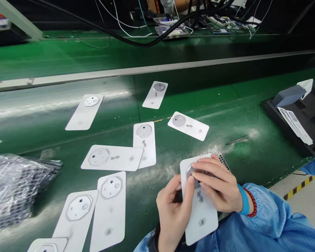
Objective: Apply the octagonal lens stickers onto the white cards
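Note:
A white phone back cover (193,227) is tilted in front of me at the near edge of the table, with dark lettering and a round mark on its face. My left hand (173,204) grips its left edge, thumb on the face and fingers behind. Over the octagonal camera ring (190,171) lie the fingers of my right hand (222,182), pressed on the cover and hiding most of the ring. Whether a small part sits under those fingertips cannot be seen. A black dotted sheet (224,161) pokes out behind my right hand.
Several similar covers (109,210) lie about the green table (199,99). At left is a plastic bag (18,189) with dotted sheets. Tweezers (237,140) lie to the right, near a black tray (301,147) of upright panels. A cable (147,44) hangs across the back.

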The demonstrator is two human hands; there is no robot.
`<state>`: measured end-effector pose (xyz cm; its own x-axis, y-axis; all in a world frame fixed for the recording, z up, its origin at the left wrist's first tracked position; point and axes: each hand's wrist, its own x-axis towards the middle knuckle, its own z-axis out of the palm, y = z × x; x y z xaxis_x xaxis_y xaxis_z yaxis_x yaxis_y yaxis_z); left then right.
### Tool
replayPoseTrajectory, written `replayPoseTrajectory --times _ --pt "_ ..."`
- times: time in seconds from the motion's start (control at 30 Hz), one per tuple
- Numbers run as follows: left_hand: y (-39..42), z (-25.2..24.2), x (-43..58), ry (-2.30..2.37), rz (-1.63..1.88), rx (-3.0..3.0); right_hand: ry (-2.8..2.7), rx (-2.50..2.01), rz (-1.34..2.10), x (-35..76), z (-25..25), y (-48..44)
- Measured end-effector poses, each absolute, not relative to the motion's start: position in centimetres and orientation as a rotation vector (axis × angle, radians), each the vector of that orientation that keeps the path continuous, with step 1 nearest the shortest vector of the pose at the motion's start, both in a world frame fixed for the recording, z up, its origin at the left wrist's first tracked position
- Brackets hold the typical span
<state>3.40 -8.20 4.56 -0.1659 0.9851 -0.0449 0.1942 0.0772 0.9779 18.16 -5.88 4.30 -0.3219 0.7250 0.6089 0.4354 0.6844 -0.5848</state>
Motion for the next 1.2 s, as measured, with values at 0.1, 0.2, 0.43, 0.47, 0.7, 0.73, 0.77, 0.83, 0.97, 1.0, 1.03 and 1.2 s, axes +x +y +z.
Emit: replayPoseTrajectory --times 0.1,0.2,0.43,0.47,0.7,0.73,0.77,0.83,0.97,1.0,1.03,1.2 --pt "-8.0 4.7 3.3 1.515 1.18 1.182 -1.828 -0.945 0.485 18.3 4.3 -6.1" --pt "-7.8 4.9 3.3 1.554 1.214 1.124 -1.651 -1.077 0.63 18.6 3.9 -6.5" --pt "-7.3 4.1 4.0 1.586 1.257 1.093 -1.263 -0.983 1.522 17.6 2.9 -6.0" --pt "-7.4 3.8 4.2 1.581 1.255 1.102 -1.227 -1.006 1.538 17.4 2.8 -6.0" --pt "-4.5 4.6 4.1 1.505 1.12 1.295 -1.151 -0.986 1.522 17.8 2.0 -3.8" --pt "-2.7 5.2 3.8 1.529 1.085 1.4 -1.195 -1.0 1.512 18.4 1.9 -2.2" --pt "-0.5 5.8 3.4 1.571 1.055 1.501 -1.248 -1.048 1.462 19.2 1.8 -0.2" --pt "5.1 6.8 2.5 1.724 0.991 1.656 -1.337 -1.253 1.207 20.9 1.9 5.2" --pt "16.8 6.3 1.2 2.055 0.952 1.533 -1.364 -1.46 0.903 24.7 3.0 16.7" --pt "18.9 5.6 1.1 2.116 0.918 1.492 -1.391 -1.505 0.846 25.5 3.4 18.8" --pt "20.5 4.7 1.1 2.162 0.885 1.457 -1.423 -1.545 0.79 26.2 3.8 20.4" --pt "23.6 1.1 2.0 2.237 0.728 1.394 -1.656 -1.608 0.638 27.3 3.9 19.0"
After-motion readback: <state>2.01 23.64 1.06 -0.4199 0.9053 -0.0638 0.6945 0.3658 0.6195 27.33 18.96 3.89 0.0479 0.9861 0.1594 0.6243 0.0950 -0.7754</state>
